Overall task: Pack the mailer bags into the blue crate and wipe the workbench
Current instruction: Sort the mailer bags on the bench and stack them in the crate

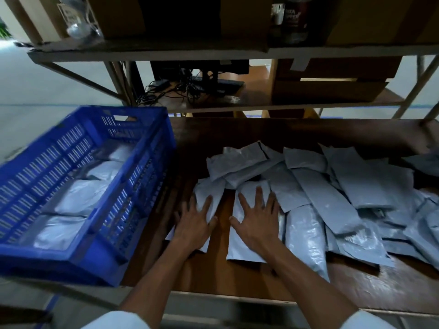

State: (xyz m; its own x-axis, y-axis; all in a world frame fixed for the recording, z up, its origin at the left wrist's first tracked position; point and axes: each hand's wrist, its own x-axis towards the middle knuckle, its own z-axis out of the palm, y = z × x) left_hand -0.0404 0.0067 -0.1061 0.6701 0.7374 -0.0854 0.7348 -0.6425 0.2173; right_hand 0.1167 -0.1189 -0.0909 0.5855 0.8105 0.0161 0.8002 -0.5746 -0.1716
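A blue slatted crate (pixel 147 148) sits at the left end of the wooden workbench (pixel 218 269), with several grey mailer bags (pixel 78 198) lying inside it. A loose heap of grey mailer bags (pixel 344 193) covers the middle and right of the bench. My left hand (pixel 193 222) lies flat with spread fingers on one mailer bag (pixel 209 191) at the heap's left edge. My right hand (pixel 257 217) presses flat on the neighbouring mailer bag (pixel 240 248). Neither hand grips anything.
A shelf above the bench carries cardboard boxes (pixel 327 86), a black device with tangled cables (pixel 190 84) and a dark jar (pixel 295 17) higher up. The crate's front corner overhangs the bench's near edge. Pale floor shows at the left.
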